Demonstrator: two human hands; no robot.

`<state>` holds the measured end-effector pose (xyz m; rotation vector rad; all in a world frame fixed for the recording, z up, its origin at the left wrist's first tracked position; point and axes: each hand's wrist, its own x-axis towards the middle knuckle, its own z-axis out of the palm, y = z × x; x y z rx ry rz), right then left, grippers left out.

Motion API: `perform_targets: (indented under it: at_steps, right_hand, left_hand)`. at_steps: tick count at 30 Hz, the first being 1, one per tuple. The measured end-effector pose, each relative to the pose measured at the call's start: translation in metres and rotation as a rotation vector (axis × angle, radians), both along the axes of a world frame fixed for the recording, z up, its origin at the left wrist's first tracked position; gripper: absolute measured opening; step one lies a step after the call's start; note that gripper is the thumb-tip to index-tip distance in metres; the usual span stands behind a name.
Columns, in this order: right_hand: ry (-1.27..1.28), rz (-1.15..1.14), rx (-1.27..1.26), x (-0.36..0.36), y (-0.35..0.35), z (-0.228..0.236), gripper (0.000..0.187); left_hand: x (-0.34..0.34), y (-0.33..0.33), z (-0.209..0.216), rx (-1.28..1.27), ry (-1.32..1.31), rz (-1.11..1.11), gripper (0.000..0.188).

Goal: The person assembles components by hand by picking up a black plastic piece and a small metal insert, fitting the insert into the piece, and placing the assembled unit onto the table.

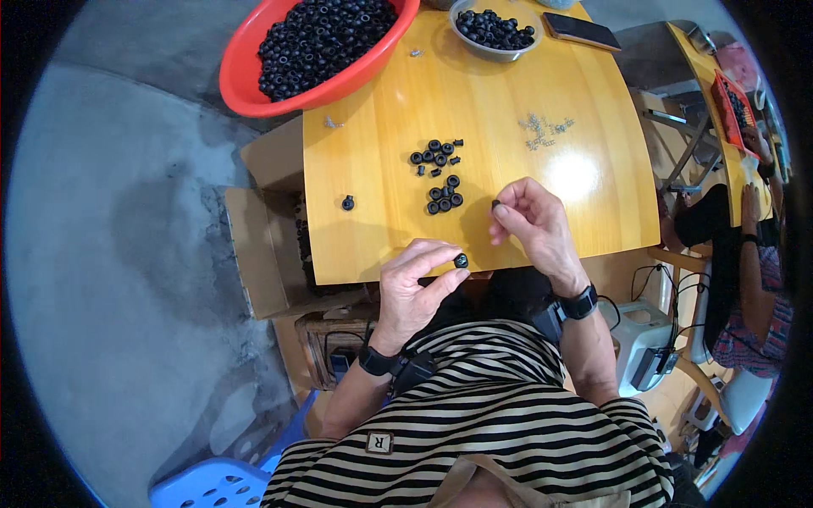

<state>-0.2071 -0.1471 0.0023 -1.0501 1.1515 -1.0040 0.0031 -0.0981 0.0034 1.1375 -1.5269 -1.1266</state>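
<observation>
Between thumb and forefinger, my left hand (411, 292) pinches a round black plastic piece (461, 261) at the table's near edge. A glint shows in its upturned opening. My right hand (540, 230) is up and to the right of it, its thumb and finger closed on a small black plug (496, 204), partly hidden by the fingertips. Ahead of the hands lie two loose clusters: black rings (440, 200) nearer, and more rings mixed with small black plugs (435, 153) farther off. Thin metal springs (542, 130) are scattered beyond my right hand.
A red basin (246, 95) heaped with black pieces overhangs the table's far left corner. A clear bowl (494, 55) of black pieces and a dark phone (582, 31) are at the back. One black piece (348, 203) lies apart at left. Another person's arm (750, 254) rests on a table at right.
</observation>
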Motion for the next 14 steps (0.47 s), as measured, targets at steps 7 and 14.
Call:
perform_targets:
  at_steps: [7, 14]
  right_hand:
    - [-0.408, -0.059, 0.152, 0.004, 0.032, -0.012, 0.018]
    - [-0.726, 0.014, 0.063, 0.012, 0.046, -0.022, 0.019]
  left_hand:
    - [-0.013, -0.004, 0.008, -0.136, 0.023, -0.086, 0.03]
    - [-0.014, 0.003, 0.01, -0.063, 0.103, -0.104, 0.033]
